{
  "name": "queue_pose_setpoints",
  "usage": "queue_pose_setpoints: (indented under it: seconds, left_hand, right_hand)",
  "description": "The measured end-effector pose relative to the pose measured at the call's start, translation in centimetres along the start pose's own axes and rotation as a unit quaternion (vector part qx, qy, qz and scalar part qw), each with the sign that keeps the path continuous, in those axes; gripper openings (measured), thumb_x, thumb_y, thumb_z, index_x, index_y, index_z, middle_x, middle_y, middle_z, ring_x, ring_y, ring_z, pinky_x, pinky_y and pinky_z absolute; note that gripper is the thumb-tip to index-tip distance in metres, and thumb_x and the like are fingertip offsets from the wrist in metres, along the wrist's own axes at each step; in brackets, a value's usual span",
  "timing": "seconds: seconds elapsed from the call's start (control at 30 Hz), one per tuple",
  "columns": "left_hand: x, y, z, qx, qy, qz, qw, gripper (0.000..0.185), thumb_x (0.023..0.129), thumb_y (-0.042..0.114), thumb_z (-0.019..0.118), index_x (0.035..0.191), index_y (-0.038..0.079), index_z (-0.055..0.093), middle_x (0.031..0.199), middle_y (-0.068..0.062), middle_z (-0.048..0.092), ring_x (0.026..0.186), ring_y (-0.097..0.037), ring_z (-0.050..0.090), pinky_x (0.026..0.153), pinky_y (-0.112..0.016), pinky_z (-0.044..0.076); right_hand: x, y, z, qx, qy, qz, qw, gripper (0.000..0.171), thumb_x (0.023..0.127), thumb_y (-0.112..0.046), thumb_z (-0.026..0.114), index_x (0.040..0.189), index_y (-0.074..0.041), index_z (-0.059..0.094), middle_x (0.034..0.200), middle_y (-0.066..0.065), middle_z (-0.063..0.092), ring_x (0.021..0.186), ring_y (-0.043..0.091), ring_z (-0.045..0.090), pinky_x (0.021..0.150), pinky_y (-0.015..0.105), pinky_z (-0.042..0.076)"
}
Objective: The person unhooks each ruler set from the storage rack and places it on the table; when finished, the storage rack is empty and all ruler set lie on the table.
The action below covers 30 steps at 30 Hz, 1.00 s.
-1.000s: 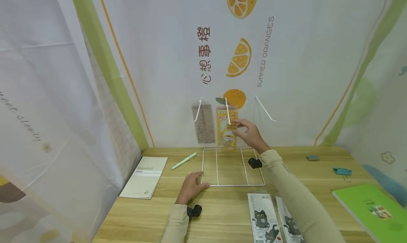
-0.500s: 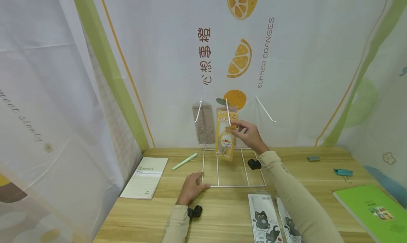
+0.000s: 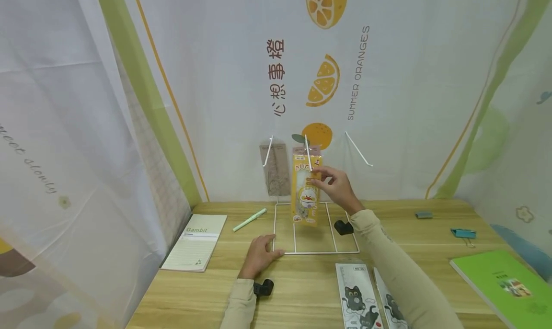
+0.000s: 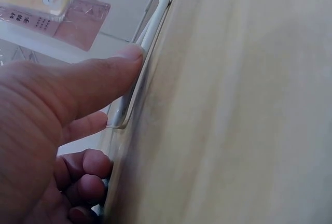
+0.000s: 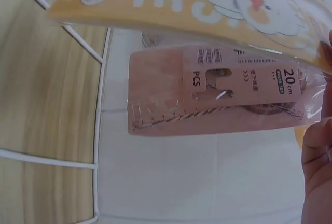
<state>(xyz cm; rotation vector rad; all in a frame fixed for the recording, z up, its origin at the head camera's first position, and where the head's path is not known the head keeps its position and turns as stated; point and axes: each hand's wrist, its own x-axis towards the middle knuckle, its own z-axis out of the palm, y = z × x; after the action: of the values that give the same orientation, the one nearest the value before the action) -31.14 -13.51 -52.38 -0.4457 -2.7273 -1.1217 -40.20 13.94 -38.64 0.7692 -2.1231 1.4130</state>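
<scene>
Right grip [image 3: 338, 185] pinches duck packet [image 3: 307, 211] at 2 o'clock edge, beside middle hook [image 3: 308, 151]; probably edge-held for control. Left grip [image 3: 258, 255] holds wire rack [image 3: 316, 253], 7 o'clock corner, narrow, presumably bracing it.

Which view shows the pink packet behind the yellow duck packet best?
The right wrist view: most of the pink packet lies uncovered there, its ruler scale visible. The head view shows mainly a strip above the yellow duck packet; the left wrist view shows part, upper left.
</scene>
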Motion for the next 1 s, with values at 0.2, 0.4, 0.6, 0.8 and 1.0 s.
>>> queue_pose_setpoints:
  seconds: [0.2,0.4,0.6,0.8,1.0]
  left_hand:
    - [0.0,0.0,0.0,0.006,0.002,0.001,1.0,0.061,0.083,0.026,0.083,0.129,-0.008,0.062,0.075,-0.001,0.044,0.072,-0.015,0.039,0.065,-0.029,0.035]
    - [0.0,0.0,-0.1,0.009,0.0,0.001,1.0,0.061,0.083,0.027,0.082,0.129,-0.007,0.062,0.075,-0.001,0.043,0.073,-0.016,0.038,0.065,-0.029,0.035]
    - [-0.1,0.0,0.0,0.005,-0.004,-0.002,1.0,0.061,0.084,0.028,0.082,0.13,-0.008,0.062,0.075,0.0,0.041,0.072,-0.016,0.037,0.065,-0.028,0.033]
    - [-0.1,-0.2,0.1,0.004,-0.009,-0.012,0.9999,0.062,0.085,0.029,0.081,0.13,-0.007,0.061,0.076,-0.001,0.043,0.073,-0.016,0.038,0.064,-0.028,0.034]
    - [0.1,-0.1,0.0,-0.002,-0.006,-0.011,0.9999,0.062,0.085,0.03,0.081,0.131,-0.006,0.061,0.077,-0.001,0.044,0.073,-0.016,0.038,0.064,-0.028,0.034]
  right_hand:
    - [-1.5,-2.9,-0.3,0.01,0.003,-0.02,1.0,0.027,0.087,0.003,0.075,0.113,0.006,0.071,0.101,0.021,0.071,0.076,0.02,0.054,0.06,0.027,0.045]
    - [-2.8,-4.9,-0.7,0.017,-0.011,-0.025,0.999,0.025,0.087,0.005,0.073,0.112,0.008,0.07,0.1,0.022,0.071,0.075,0.023,0.055,0.058,0.027,0.046]
    - [-4.1,-5.4,-1.1,0.021,-0.019,-0.034,0.999,0.024,0.087,0.008,0.072,0.111,0.008,0.07,0.098,0.022,0.071,0.073,0.021,0.054,0.057,0.024,0.046]
    - [-5.2,-6.0,-1.5,0.019,-0.028,-0.053,0.998,0.026,0.085,0.011,0.072,0.111,0.009,0.069,0.089,0.02,0.068,0.064,0.018,0.049,0.056,0.024,0.044]
    - [-6.0,-6.7,-1.7,0.019,-0.034,-0.075,0.996,0.027,0.083,0.014,0.072,0.109,0.01,0.068,0.086,0.019,0.066,0.059,0.015,0.046,0.054,0.024,0.042]
